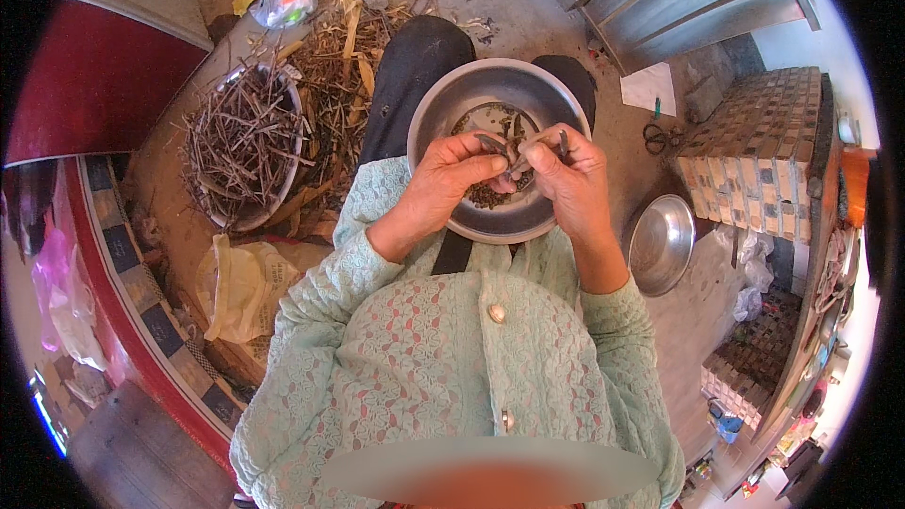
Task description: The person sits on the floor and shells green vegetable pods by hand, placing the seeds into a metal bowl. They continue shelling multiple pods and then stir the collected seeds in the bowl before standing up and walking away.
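both hands pinch one dry pod (517, 147) over the steel bowl (443, 104) on the lap: left hand (452, 179) grips its near end, right hand (566, 174) grips the far end, seeds (490, 196) below.

Basin of dry stalks (247, 146) at left, beside scattered husks (344, 57); empty steel bowl (660, 243) at right; scissors (657, 138) near paper (649, 88).

Twig-littered floor (528, 0), steel bowl (660, 243)
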